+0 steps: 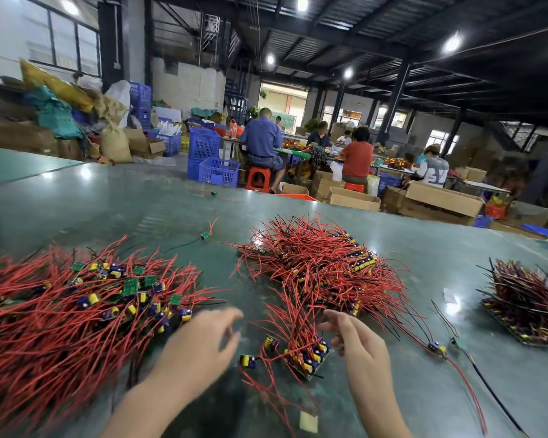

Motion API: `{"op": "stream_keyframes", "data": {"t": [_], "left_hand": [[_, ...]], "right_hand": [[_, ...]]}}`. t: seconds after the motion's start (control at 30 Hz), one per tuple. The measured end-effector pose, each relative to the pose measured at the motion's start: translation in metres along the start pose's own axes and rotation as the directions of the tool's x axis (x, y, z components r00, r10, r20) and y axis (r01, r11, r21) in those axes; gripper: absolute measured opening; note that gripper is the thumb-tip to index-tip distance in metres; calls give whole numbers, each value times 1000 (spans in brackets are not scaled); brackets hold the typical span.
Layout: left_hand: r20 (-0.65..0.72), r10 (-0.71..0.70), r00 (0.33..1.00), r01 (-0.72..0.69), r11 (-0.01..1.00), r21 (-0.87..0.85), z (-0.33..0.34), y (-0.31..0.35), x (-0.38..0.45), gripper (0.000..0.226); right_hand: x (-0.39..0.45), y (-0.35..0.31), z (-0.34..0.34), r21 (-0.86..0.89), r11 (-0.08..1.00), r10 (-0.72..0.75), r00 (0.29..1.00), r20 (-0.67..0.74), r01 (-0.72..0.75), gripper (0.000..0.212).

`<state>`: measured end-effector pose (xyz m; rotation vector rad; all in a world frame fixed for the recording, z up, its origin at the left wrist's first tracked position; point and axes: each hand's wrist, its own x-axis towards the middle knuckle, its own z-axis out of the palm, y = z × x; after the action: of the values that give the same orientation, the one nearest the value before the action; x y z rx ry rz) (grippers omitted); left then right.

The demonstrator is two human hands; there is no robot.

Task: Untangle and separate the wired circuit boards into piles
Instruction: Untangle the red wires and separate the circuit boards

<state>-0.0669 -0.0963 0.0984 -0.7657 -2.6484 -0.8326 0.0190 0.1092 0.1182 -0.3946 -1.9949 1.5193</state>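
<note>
A wide loose pile [76, 311] of small green circuit boards with red wires covers the table's left. A second tangled pile [323, 263] lies in the middle, and a small stacked bundle of boards [307, 355] sits at its near end. My left hand [200, 343], blurred, hovers with fingers spread just right of the left pile and holds nothing. My right hand [358, 343] hangs over the bundle's right side, fingers loosely curled, with nothing in it. One single board [247, 360] lies between my hands.
A neater stack of wired boards [529, 308] sits at the far right. Loose boards with wires [440, 347] lie right of my right hand, another single board [205, 236] farther back. The green table [140, 210] stretches ahead; seated workers [261, 143] and crates stand beyond.
</note>
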Motion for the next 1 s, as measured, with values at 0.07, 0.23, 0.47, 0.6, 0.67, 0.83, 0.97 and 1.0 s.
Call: {"op": "stream_keyframes", "data": {"t": [0.07, 0.23, 0.47, 0.6, 0.67, 0.83, 0.97, 1.0], "left_hand": [[200, 27, 979, -32, 999, 21, 22, 5, -5, 26], [264, -46, 963, 48, 999, -2, 34, 4, -3, 11], [113, -254, 961, 274, 930, -246, 14, -2, 6, 18], [274, -395, 877, 416, 337, -845, 2, 10, 6, 9], [430, -291, 854, 464, 56, -884, 3, 24, 1, 2], [559, -59, 827, 561, 28, -827, 11, 47, -9, 20], [548, -27, 836, 547, -15, -837, 11, 50, -11, 27], [544, -25, 839, 544, -15, -839, 11, 50, -11, 29]], "right_hand": [[-1, 0, 1, -55, 998, -4, 999, 54, 7, 30], [-8, -2, 8, -105, 993, -30, 991, 132, 44, 30], [-13, -3, 13, -61, 983, -173, 985, 1, 172, 32], [-9, 1, 9, -60, 982, -185, 981, -60, 181, 34], [-9, 1, 13, -72, 985, -151, 987, 62, 155, 31], [-10, -4, 23, -10, 990, -129, 938, 321, 140, 35], [-11, -5, 18, 15, 969, -241, 922, 303, 248, 27], [-11, -6, 18, 12, 961, -268, 916, 298, 277, 27]]}}
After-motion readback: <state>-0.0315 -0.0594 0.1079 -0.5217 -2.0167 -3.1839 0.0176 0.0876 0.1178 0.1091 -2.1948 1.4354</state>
